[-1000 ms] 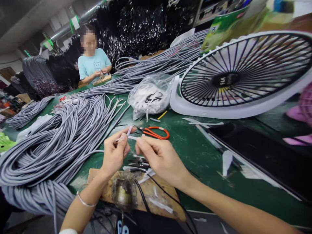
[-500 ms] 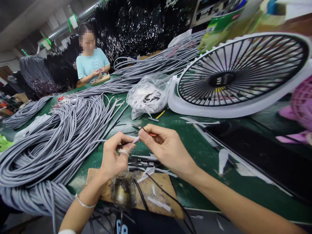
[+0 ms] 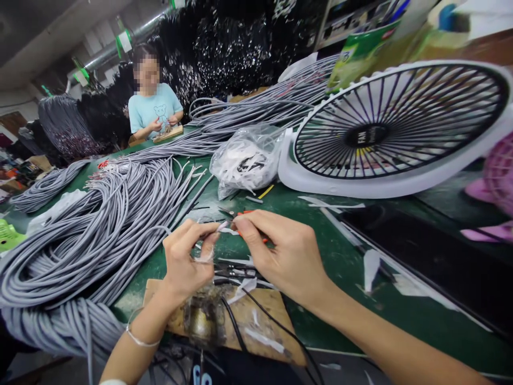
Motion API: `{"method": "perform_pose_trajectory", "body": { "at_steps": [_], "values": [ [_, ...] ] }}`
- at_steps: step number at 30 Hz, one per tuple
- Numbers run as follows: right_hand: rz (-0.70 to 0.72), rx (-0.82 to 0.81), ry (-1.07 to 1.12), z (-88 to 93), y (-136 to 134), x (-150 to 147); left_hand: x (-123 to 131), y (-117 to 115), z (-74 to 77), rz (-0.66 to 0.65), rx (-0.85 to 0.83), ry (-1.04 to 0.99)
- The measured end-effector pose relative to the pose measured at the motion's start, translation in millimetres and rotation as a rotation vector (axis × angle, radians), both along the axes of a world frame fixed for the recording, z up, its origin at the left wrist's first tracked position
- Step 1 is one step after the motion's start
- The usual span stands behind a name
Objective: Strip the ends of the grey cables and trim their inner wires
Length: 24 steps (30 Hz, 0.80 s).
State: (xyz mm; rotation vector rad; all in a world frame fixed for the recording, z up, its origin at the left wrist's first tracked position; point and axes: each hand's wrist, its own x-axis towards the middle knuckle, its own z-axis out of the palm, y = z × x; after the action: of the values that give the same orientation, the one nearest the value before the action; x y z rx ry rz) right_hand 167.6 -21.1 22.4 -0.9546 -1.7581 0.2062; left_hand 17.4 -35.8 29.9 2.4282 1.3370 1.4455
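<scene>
My left hand [image 3: 186, 256] is closed, thumb and forefinger pinching a grey cable [image 3: 222, 227] by its pale end. Wound about its fingers is a thin whitish strip. Just right of that end, my right hand [image 3: 282, 248] pinches something small at the cable's tip, mostly hidden by its fingertips. Behind the right fingers show cutters [image 3: 229, 212] with dark jaws and orange-red handles, partly covered. Below the hands, a wooden board [image 3: 272, 310] carries a stained metal pot [image 3: 200, 321], black cords and white scraps.
Coiled grey cables [image 3: 100, 235] fill the left of the green table. Ahead lies a clear bag [image 3: 244, 160] of white strips, with a white fan [image 3: 364, 133] to its right. A dark flat panel [image 3: 417, 251] lies at right. Across the table sits a person [image 3: 156, 109] in light blue.
My right hand has drawn slightly right from the cable end, opening a small gap between the fingertips. More of the orange handles shows. The whole view has shifted slightly.
</scene>
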Motion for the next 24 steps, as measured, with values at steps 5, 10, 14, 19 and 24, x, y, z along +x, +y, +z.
{"method": "perform_pose_trajectory", "body": {
  "at_steps": [5, 10, 14, 19, 24],
  "values": [
    [-0.211, 0.285, -0.216, 4.0, 1.7, 6.6, -0.2, 0.0, 1.9, 0.022, 0.101, 0.010],
    [-0.272, 0.354, -0.218, 6.4, 1.6, 8.7, -1.1, 1.0, 1.0, 0.030, 0.123, 0.005],
    [-0.270, 0.374, -0.235, 5.6, 2.1, 8.3, -1.0, 1.6, 1.4, 0.018, 0.123, 0.008],
    [-0.298, 0.441, -0.195, 4.6, 4.6, 7.2, -0.6, 1.7, 0.9, -0.007, 0.112, -0.009],
    [-0.287, 0.450, -0.186, 4.9, 5.5, 7.9, -1.6, 0.7, 0.8, -0.016, 0.074, -0.029]
  ]
}}
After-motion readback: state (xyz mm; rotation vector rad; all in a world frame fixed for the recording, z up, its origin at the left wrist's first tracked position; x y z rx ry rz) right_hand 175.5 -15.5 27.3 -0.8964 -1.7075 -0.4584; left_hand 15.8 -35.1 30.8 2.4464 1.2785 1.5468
